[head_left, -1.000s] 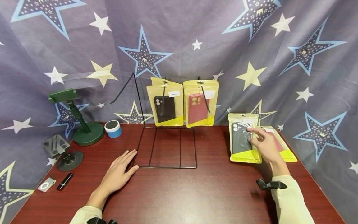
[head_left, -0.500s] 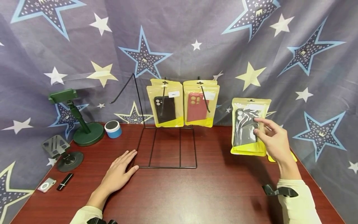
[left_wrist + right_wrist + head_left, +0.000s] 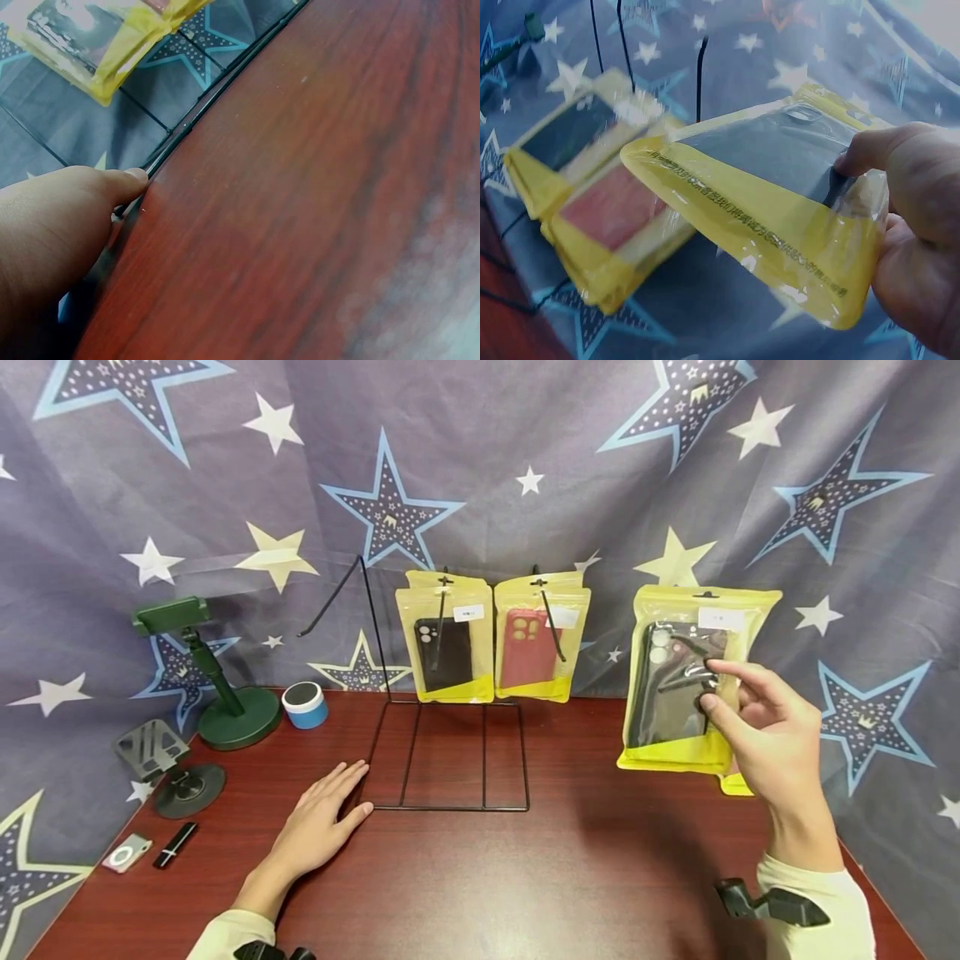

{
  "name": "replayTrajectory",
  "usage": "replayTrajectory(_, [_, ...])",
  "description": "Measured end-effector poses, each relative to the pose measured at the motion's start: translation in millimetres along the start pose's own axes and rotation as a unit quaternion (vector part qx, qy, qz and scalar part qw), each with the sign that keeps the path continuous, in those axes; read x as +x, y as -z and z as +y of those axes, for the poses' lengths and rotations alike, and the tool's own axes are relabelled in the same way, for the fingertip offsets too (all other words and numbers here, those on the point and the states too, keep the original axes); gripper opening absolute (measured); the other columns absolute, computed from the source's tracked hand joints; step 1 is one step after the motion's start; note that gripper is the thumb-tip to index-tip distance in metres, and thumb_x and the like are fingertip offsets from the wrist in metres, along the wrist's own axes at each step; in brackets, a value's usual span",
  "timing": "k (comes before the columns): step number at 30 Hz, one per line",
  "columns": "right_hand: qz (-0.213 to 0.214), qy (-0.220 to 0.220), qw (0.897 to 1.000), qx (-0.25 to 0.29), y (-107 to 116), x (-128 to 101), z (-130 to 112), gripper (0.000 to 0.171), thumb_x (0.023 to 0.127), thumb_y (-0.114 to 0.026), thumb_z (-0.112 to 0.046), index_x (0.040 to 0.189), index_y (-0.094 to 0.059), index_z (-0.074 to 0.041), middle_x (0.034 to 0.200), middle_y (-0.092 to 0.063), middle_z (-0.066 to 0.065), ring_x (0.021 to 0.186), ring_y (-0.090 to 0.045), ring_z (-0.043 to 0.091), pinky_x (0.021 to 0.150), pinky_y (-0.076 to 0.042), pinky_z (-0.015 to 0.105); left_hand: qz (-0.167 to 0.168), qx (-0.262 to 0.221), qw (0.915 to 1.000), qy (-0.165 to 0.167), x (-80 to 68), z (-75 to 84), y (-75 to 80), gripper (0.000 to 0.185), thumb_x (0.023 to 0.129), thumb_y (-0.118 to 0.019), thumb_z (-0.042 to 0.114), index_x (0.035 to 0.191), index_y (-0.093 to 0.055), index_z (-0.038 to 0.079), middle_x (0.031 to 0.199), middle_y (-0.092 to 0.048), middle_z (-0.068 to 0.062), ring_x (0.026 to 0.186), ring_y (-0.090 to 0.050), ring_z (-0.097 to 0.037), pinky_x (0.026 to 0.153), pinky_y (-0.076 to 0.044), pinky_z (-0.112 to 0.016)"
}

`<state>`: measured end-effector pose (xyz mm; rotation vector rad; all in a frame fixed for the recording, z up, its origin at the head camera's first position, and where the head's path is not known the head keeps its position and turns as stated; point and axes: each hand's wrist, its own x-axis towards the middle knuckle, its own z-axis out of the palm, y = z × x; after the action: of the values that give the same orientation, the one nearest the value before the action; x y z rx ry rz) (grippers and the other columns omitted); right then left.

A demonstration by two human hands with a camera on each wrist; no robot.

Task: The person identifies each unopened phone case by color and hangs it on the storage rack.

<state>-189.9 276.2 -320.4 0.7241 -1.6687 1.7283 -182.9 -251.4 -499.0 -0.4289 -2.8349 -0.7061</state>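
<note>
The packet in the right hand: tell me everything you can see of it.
The packet is a glossy plastic pouch, yellow at the edges and bottom with a clear front, a white label and a hang hole at the top. A black phone case shows inside. It is held upright above the table, off the surface, pinched at its right side by the right hand.

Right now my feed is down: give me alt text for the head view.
The right hand holds a yellow packet with a black phone case upright above the red-brown table. The left hand lies flat beside a black wire rack, where two more packets hang, one with a black case and one with a red case.
</note>
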Motion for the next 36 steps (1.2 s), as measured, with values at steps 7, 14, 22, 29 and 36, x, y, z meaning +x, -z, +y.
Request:
replayTrajectory(7, [-0.028,0.058,0.998,0.026,-24.9,-5.1,-26.5,0.044,0.074,-0.059,0.037,0.118,-0.060,0.028,0.104,-0.069,0.012,0.067,-0.061,0.011,0.043,-0.038,0.020,0.001,0.003,1.0000,-0.002,0.0,-0.3,-0.3,0.061,0.103,-0.062,0.036,0.155,-0.047,0.007,0.160,-0.047,-0.017,0.152,-0.037,-0.043,0.120,-0.028,-0.064])
replayTrajectory(14, [-0.095,0.086,0.990,0.058,-61.2,-17.9,-31.5,0.042,0.075,-0.063,0.034,0.116,-0.063,0.026,0.110,-0.067,0.015,0.076,-0.058,0.013,0.058,-0.048,0.018,0.002,-0.001,1.0000,-0.001,-0.3,-1.2,-0.7,0.061,0.103,-0.062,0.037,0.155,-0.047,0.007,0.161,-0.047,-0.015,0.152,-0.037,-0.043,0.120,-0.028,-0.064])
replayTrajectory(22, [-0.126,0.064,0.990,0.005,-97.2,-30.2,-24.9,0.047,0.074,-0.068,0.030,0.118,-0.070,0.012,0.117,-0.068,0.008,0.079,-0.059,0.010,0.057,-0.050,0.018,0.004,-0.003,1.0000,-0.003,0.6,-1.1,-0.9,0.061,0.103,-0.063,0.036,0.154,-0.048,0.007,0.160,-0.048,-0.016,0.152,-0.037,-0.043,0.119,-0.028,-0.065])
replayTrajectory(29, [-0.149,0.037,0.988,-0.006,-126.5,-39.7,-9.4,0.047,0.079,-0.069,0.026,0.120,-0.071,0.004,0.115,-0.067,0.012,0.087,-0.059,0.012,0.063,-0.050,0.019,0.005,0.000,1.0000,-0.007,1.2,-1.0,-1.3,0.061,0.103,-0.063,0.036,0.154,-0.049,0.007,0.159,-0.049,-0.017,0.151,-0.038,-0.043,0.119,-0.028,-0.065])
replayTrajectory(36, [-0.167,0.015,0.986,-0.018,-153.7,-49.1,2.4,0.043,0.082,-0.073,0.018,0.121,-0.072,-0.002,0.113,-0.067,0.013,0.098,-0.061,0.014,0.074,-0.051,0.016,0.006,-0.001,1.0000,-0.004,0.6,-1.3,-0.5,0.061,0.103,-0.063,0.036,0.154,-0.049,0.007,0.159,-0.049,-0.016,0.151,-0.038,-0.043,0.119,-0.029,-0.065])
